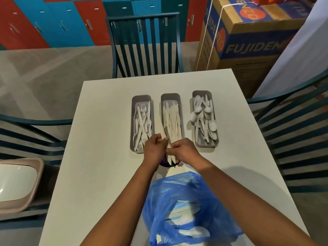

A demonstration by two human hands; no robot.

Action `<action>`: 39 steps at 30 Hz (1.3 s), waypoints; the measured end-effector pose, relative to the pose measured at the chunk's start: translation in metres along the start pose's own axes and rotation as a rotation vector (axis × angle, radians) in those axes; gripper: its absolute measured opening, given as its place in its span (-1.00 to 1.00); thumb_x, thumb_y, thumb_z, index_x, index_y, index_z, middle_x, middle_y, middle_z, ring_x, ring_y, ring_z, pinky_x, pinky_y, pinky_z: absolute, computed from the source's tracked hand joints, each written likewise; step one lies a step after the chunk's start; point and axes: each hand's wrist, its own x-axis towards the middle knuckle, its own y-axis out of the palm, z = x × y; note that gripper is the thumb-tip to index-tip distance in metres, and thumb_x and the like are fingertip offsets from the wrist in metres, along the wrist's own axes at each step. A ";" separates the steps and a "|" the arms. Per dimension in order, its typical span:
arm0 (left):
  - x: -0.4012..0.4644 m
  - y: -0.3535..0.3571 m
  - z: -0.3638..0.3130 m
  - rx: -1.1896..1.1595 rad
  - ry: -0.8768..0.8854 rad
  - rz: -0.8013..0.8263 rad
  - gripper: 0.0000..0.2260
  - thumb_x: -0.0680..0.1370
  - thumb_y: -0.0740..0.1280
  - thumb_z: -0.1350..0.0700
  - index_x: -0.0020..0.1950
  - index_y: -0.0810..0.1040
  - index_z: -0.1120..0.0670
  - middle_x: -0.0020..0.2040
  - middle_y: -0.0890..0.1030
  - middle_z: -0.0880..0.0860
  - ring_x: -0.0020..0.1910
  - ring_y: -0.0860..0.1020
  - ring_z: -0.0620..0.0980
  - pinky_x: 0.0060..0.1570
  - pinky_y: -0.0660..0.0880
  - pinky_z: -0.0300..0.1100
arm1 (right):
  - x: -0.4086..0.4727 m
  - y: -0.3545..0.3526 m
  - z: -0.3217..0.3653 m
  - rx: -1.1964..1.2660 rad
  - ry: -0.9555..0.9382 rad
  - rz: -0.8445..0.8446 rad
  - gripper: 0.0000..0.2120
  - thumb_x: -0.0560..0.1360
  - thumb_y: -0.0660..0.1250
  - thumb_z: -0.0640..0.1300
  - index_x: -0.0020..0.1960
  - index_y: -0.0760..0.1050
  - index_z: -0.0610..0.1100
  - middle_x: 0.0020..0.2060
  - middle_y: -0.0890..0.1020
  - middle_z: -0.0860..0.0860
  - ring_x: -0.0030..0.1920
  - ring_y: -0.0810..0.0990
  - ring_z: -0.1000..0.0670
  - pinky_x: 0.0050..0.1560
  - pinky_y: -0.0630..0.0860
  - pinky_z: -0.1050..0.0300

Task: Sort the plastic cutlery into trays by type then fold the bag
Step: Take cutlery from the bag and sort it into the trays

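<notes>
Three grey trays stand side by side on the white table [106, 166]. The left tray [134, 103] holds forks, the middle tray [170, 97] knives, the right tray [202, 94] spoons. My left hand [154, 148] and my right hand [185, 151] meet at the near end of the middle tray, both curled round white plastic knives [171, 159]. A small dark purple thing [166, 163] lies under my hands. A blue plastic bag [188, 206] lies open near the front edge, with more white cutlery showing through it.
Dark teal slatted chairs stand at the far side [145, 45], the left [26, 135] and the right [292, 125]. A beige bin [19, 181] sits at the left. A large cardboard box [248, 38] stands beyond the table's far right corner.
</notes>
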 end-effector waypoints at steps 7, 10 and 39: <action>0.007 0.000 0.001 -0.048 -0.092 0.023 -0.73 0.48 0.40 0.14 0.12 0.57 0.27 -0.11 0.63 0.17 -0.14 0.55 0.05 0.04 0.52 -0.01 | 0.005 -0.005 -0.005 0.016 0.079 0.111 -0.82 0.40 0.48 -0.19 -0.34 0.56 -0.07 -0.43 0.54 -0.04 -0.49 0.54 0.02 -0.05 0.58 -0.21; 0.008 0.001 -0.001 -0.055 -0.066 -0.026 -0.84 0.49 0.33 0.15 -0.03 0.59 0.21 -0.17 0.65 0.18 -0.18 0.56 0.10 -0.07 0.56 -0.04 | 0.003 -0.008 -0.004 0.019 0.100 0.128 -0.80 0.39 0.48 -0.24 -0.36 0.54 -0.09 -0.41 0.55 -0.04 -0.56 0.52 0.08 -0.19 0.62 -0.01; 0.045 0.027 -0.038 0.446 0.061 0.130 -0.57 0.59 0.16 0.23 0.47 0.28 0.14 0.33 0.47 0.22 0.13 0.54 0.13 0.12 0.52 -0.11 | 0.014 -0.039 -0.010 -0.110 -0.020 -0.230 -0.82 0.46 0.34 -0.24 0.03 0.59 -0.28 -0.34 0.54 0.03 -0.22 0.53 0.01 -0.26 0.37 0.38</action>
